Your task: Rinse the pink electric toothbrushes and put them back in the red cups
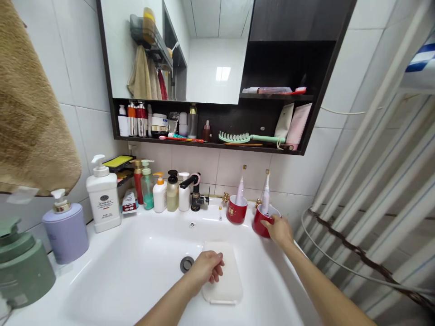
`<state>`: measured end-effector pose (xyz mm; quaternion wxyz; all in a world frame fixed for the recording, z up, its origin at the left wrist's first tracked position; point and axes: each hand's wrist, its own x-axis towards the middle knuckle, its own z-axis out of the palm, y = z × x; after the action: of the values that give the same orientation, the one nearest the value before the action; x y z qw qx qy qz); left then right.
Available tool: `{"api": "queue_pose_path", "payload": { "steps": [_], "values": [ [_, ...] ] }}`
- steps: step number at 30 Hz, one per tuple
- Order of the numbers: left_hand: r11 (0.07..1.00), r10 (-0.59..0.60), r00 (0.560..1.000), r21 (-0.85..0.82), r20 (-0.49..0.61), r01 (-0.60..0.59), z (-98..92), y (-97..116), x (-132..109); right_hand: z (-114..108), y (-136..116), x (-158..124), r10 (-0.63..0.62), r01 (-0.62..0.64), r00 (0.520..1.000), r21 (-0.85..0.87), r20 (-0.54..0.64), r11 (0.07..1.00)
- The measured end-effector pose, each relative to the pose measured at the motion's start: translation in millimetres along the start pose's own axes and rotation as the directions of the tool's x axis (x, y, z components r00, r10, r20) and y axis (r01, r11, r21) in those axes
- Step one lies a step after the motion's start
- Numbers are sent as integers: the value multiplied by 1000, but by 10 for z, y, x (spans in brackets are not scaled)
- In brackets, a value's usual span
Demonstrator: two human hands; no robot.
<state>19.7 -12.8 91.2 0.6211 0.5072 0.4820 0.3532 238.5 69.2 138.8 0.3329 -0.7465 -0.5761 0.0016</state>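
My right hand (281,232) grips the rim of a red cup (260,228) at the back right of the sink, thumb and fingers on its near side. In that cup stands a pale electric toothbrush (266,197), head up. A second red cup (237,213), with gold marks and a pinkish electric toothbrush (240,192) in it, is just left of it. My left hand (208,266) hangs above the sink, fingers curled in, and nothing shows in it. Beneath it, a flat white rectangular tray or lid (226,290) lies in the white sink (136,276), right of the drain (186,264).
A black faucet (195,192) rises at the back, beside several pump bottles (159,194). More large bottles (103,199) line the left rim. Above hangs a dark mirror cabinet (210,146) holding a green hairbrush (253,137) and cosmetics. White pipes (370,181) run along the right.
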Motion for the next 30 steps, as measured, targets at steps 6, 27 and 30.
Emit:
{"api": "queue_pose_path", "payload": {
  "steps": [6, 27, 30],
  "values": [
    [996, 39, 998, 81, -55, -34, 105, -18, -10, -104, -7, -598, -95, 99, 994, -70, 54, 993],
    [755, 453, 864, 610, -219, -241, 139, 78, 501, 522, -424, -1365, -305, 289, 910, 96, 282, 952],
    [773, 466, 847, 583, -256, -250, 160, 140, 514, 504, -444, -1347, -328, 306, 907, 122, 266, 944]
  ]
}}
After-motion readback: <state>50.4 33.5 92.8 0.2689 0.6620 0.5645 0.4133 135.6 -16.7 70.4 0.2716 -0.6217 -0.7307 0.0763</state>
